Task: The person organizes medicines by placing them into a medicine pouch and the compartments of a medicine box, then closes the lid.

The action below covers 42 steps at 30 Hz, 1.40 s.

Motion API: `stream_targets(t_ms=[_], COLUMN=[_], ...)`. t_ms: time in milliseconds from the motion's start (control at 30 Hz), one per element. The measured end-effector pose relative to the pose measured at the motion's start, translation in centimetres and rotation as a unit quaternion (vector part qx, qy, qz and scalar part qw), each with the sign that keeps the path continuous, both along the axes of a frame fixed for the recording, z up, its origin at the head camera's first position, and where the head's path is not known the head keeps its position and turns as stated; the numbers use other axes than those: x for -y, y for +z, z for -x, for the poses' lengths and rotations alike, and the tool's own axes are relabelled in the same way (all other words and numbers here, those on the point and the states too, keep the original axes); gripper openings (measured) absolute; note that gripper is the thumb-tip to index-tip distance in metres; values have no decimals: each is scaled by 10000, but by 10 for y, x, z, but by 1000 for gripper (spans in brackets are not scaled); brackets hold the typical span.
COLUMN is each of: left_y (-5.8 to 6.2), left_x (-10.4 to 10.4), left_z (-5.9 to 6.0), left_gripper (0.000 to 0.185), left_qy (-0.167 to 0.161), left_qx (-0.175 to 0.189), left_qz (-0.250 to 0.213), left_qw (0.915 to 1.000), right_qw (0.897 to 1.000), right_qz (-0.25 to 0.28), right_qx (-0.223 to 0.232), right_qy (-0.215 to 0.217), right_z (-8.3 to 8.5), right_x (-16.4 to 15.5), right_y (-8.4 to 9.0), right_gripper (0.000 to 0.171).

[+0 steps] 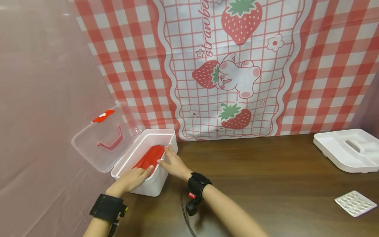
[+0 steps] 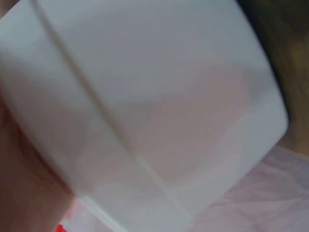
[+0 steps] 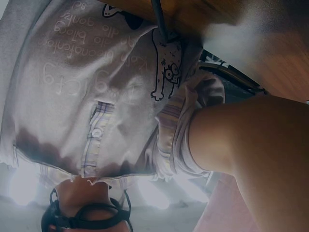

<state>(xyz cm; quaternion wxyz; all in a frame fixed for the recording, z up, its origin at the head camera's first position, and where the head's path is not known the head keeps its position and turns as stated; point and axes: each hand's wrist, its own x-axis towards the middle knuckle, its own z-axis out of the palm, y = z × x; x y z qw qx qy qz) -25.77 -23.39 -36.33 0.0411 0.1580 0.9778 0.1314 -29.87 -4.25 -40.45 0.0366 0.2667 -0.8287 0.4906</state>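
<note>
A white first-aid box (image 1: 158, 187) stands at the left, its clear lid (image 1: 86, 144) swung back to the left. Inside lies a smooth red item (image 1: 152, 156), perhaps a pouch or folded cloth. My left hand (image 1: 130, 179) reaches over the near rim, thumb stretched out along the red item; its other fingers are partly hidden. At the right rim is my right hand (image 1: 176, 165), fingers extended along the edge and thumb pointing inward. The left wrist view is filled by the blurred outer wall of the box (image 2: 193, 96).
On the brown table's right side lie a white tray (image 1: 337, 148) with a moulded handle and, nearer, a silver blister pack (image 1: 355, 203). A checked strawberry cloth (image 1: 189, 108) hangs behind. A pinkish sheet (image 1: 44, 131) borders the left. A cable (image 1: 182, 204) trails from the right wrist.
</note>
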Motion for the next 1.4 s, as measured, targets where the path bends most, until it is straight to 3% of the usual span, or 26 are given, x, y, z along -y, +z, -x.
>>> stream_targets(t_ms=[100, 233, 367, 567, 700, 767, 867, 967, 1033, 1167, 1400], left_y=[-6, -13, -16, -19, -21, -22, -22, -23, -23, -22, -15], left_x=[5, 3, -5, -8, -10, -13, -18, -28, -36, -59, -108], left_z=[-4, -11, -17, -24, -24, -23, -21, -20, -20, -22, -22], left_gripper=[42, 23, 14, 7, 25, 33, 40, 41, 39, 37, 39], left_qy=[-402, -899, -1090, -751, -616, -718, -1026, -1236, -1295, -1428, -1736], left_qx=[-613, -1459, -2070, -2266, -2477, -2676, -3077, -3390, -3508, -3542, -3230], left_qz=[-349, -715, -754, -663, -677, -759, -916, -1021, -1030, -949, -668], left_qw=[9967, 9826, 9693, 9688, 9645, 9579, 9415, 9270, 9217, 9193, 9279], right_qw=[10000, 9998, 9995, 9949, 9947, 9945, 9947, 9953, 9951, 9932, 9837], right_qz=[23, 54, -57, -328, -420, -494, -410, -303, -302, -442, -772], right_qx=[45, 140, -251, -920, -935, -913, -878, -724, -609, -418, -713], right_qy=[47, 118, 167, 238, 31, -149, -353, -573, -714, -995, -1461], right_z=[-4, -7, -10, -15, -18, -19, -22, -26, -28, -32, -39], right_x=[2, 0, -7, -23, -44, -56, -75, -93, -106, -134, -187], right_y=[0, 0, -3, -11, -15, -16, -17, -19, -20, -20, -14], right_gripper=[66, 64, 61, 56, 51, 49, 47, 47, 46, 46, 42])
